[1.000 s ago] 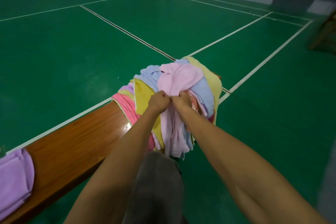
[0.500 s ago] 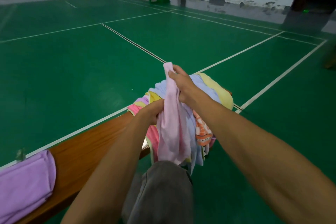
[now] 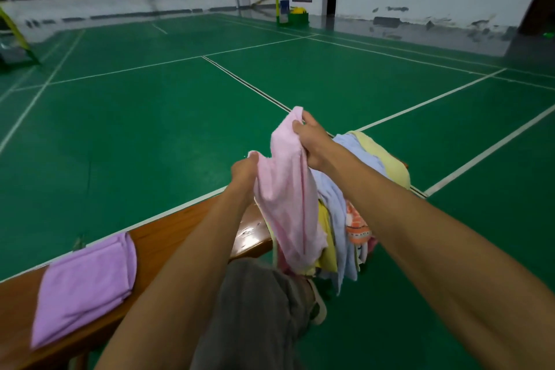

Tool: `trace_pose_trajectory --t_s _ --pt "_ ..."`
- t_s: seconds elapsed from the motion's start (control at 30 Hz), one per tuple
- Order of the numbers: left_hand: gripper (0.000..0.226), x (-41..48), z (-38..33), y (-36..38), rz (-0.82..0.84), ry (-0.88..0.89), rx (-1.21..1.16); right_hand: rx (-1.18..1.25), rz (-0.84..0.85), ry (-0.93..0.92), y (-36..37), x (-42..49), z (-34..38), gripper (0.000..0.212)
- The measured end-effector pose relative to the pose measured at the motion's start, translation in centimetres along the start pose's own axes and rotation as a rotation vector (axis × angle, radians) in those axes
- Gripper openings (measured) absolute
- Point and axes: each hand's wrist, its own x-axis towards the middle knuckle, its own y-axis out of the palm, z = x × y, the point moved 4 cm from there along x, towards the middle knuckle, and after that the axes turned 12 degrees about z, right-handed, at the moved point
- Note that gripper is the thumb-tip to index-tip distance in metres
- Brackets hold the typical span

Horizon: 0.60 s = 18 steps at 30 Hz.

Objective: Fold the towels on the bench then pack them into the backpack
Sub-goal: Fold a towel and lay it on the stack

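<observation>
A light pink towel (image 3: 288,204) hangs in the air above the end of the wooden bench (image 3: 168,237). My right hand (image 3: 312,141) pinches its upper corner, held highest. My left hand (image 3: 244,170) grips another corner lower and to the left. Behind the towel a pile of towels (image 3: 360,183) in blue, yellow and orange drapes over the bench end. A folded purple towel (image 3: 87,285) lies flat on the bench at the left. No backpack is in view.
The bench stands on a green sports court floor (image 3: 150,129) with white lines. My knee in grey trousers (image 3: 255,309) is below the hanging towel. A net post base with a yellow object (image 3: 295,13) stands far back by the white wall.
Both hands have lifted the pink towel off the pile and drawn apart, my right hand rising, my left moving left. The camera has tilted up.
</observation>
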Motion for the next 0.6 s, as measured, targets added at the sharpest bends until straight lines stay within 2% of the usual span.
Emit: trace_pose_trajectory --t_s 0.07,0.13,0.23,0.33,0.37,0.43,0.5,0.6 --pt "0.023 -0.5 -0.7 -1.6 -0.033 0.015 -0.058 -0.04 -0.018 0.087 0.3 -0.1 -0.2 0.014" --pt "0.026 -0.8 -1.8 -3.3 -0.03 0.037 -0.051 -0.079 0.006 0.188 1.4 -0.1 -0.8 0.009" --pt "0.031 -1.1 -4.2 -5.9 -0.011 0.073 -0.015 -0.079 0.032 0.194 3.7 0.5 -0.1 0.029" --pt "0.029 -1.9 -7.2 -9.3 -0.097 0.133 0.034 0.118 -0.024 0.086 5.5 0.9 2.0 0.033" --pt "0.032 -2.0 -8.0 -10.8 -0.136 0.149 0.046 0.095 -0.031 0.098 5.7 1.2 2.1 0.038" --pt "0.037 -2.0 -8.8 -14.4 -0.196 0.136 0.062 -0.128 0.01 0.213 6.2 1.8 1.3 0.048" --pt "0.03 -1.9 -8.6 -17.9 -0.138 0.059 0.023 -0.219 0.091 0.282 6.7 2.6 0.5 0.05" --pt "0.013 -2.5 -9.2 -21.4 -0.031 0.094 -0.025 0.027 0.145 0.229 7.9 3.7 1.4 0.063"
